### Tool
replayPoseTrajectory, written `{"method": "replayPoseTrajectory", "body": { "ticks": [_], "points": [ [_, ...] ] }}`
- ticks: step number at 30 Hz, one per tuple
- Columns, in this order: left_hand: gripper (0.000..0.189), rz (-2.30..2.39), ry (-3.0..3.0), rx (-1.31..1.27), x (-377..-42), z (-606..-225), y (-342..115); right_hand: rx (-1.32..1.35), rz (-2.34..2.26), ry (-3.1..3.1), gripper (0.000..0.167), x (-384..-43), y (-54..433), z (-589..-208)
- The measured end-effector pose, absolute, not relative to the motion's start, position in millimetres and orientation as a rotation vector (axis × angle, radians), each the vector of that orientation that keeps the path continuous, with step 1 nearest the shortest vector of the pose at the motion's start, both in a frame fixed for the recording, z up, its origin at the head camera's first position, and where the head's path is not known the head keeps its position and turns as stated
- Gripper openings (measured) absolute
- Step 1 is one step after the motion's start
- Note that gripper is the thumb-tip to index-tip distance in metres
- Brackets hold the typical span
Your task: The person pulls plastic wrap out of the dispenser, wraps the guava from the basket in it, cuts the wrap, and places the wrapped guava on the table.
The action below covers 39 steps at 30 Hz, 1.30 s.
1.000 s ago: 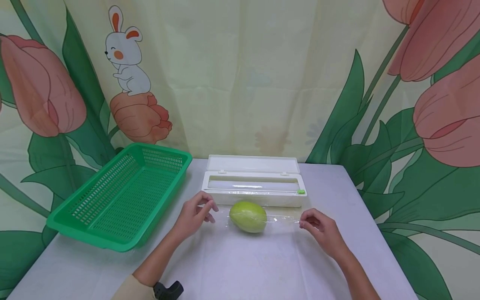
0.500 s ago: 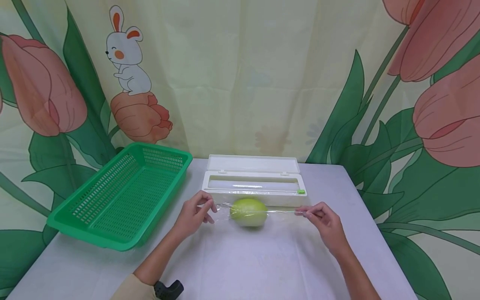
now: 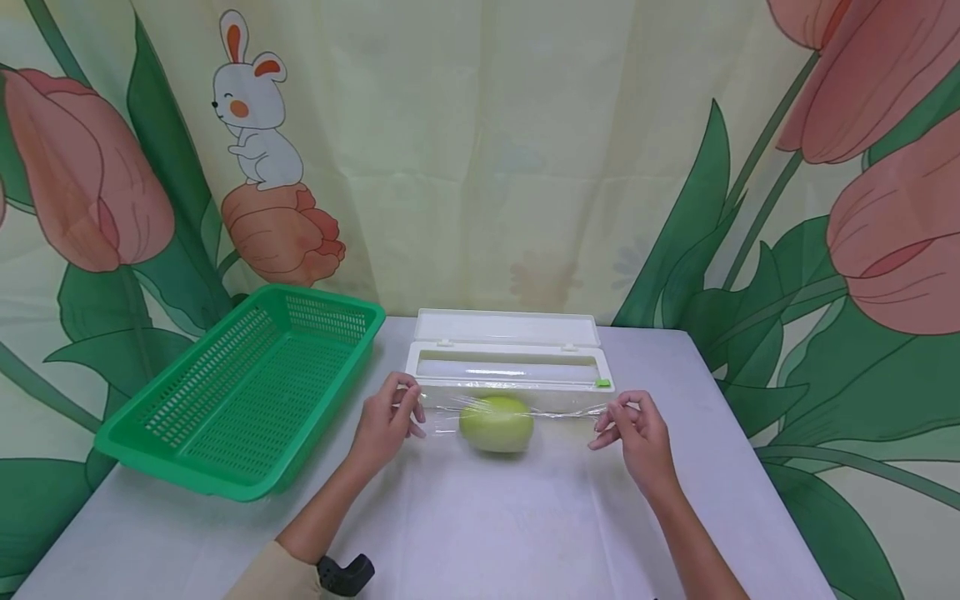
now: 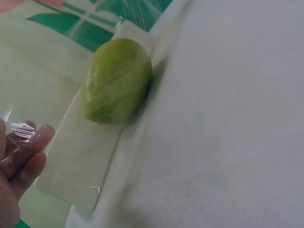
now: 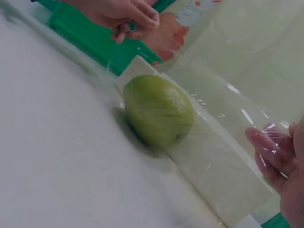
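Observation:
A green mango-like fruit [image 3: 497, 429] lies on the white table in front of the open dispenser box. Clear plastic wrap [image 3: 558, 412] stretches between the two hands, across the fruit's upper side. At its left end my left hand [image 3: 386, 423] pinches the film between thumb and fingers. My right hand [image 3: 636, 435] pinches the other end. In the left wrist view the fruit [image 4: 118, 80] shows through the film beside the left fingers [image 4: 29, 171]. The right wrist view shows film drawn over the right fingers [image 5: 270, 147].
Behind the fruit stands the white wrap dispenser [image 3: 510, 403], lid up, with a roll [image 3: 495, 369] inside and a green slider [image 3: 602, 383] at its right end. A green perforated basket [image 3: 247, 400] is at the left. A printed curtain [image 3: 540, 167] hangs behind the table.
Both hands have shifted slightly away from me, the right one also a little leftward. The film has moved back toward the dispenser, across the fruit's upper part. The fruit has shifted slightly.

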<state>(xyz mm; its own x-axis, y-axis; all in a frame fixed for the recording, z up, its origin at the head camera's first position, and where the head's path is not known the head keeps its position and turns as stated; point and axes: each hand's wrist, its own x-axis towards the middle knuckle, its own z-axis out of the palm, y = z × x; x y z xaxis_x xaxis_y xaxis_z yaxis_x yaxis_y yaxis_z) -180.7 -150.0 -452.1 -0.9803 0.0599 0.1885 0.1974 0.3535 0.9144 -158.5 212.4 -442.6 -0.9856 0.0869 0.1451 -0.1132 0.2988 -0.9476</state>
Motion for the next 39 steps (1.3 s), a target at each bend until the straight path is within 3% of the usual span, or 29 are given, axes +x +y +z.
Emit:
{"method": "replayPoseTrajectory", "body": {
  "ticks": [9,25,32,39],
  "points": [
    [0.010,-1.717,-2.435,-0.224,-190.4,-454.9,-149.6,-0.169,1.748,-2.441,0.028,-173.3,210.7,-444.5],
    [0.007,-1.605,-2.456,-0.227,-208.3,-452.5,-150.7,0.052,1.813,-2.292,0.022,-197.3,213.9,-450.6],
    [0.010,-1.610,-2.503,-0.232,-212.4,-458.4,-152.4,-0.056,1.617,-2.385,0.018,-202.9,214.7,-449.5],
    [0.022,-1.590,-2.480,-0.323,-213.0,-462.5,-155.2,-0.097,1.915,-2.335,0.025,-205.1,220.9,-446.0]
  ]
}}
